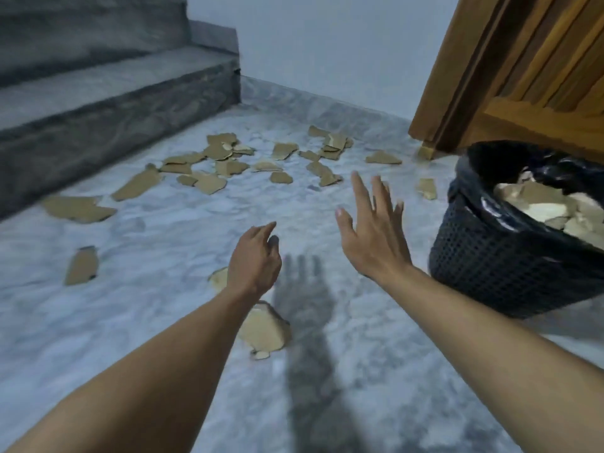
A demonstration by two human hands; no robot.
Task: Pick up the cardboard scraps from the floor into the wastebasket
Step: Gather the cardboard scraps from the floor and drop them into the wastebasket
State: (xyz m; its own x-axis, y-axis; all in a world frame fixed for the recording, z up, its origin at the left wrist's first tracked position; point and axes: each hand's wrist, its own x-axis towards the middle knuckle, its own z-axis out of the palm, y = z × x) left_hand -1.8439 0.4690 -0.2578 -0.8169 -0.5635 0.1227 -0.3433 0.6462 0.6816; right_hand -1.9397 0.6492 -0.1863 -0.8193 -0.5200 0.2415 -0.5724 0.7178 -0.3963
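Several brown cardboard scraps [212,183] lie scattered on the pale marble floor, most of them in a band near the far wall. One larger scrap [264,331] lies just under my left forearm, and another scrap [81,264] sits off to the left. A black mesh wastebasket [490,266] with a black bag liner stands at the right, with scraps inside it. My left hand [255,259] hovers above the floor with loosely curled fingers, holding nothing. My right hand [372,230] is raised with fingers spread, empty, left of the wastebasket.
Grey stone stairs [98,103] rise along the left side. A wooden door [510,70] and its frame stand at the back right, behind the wastebasket. A white wall closes off the far end.
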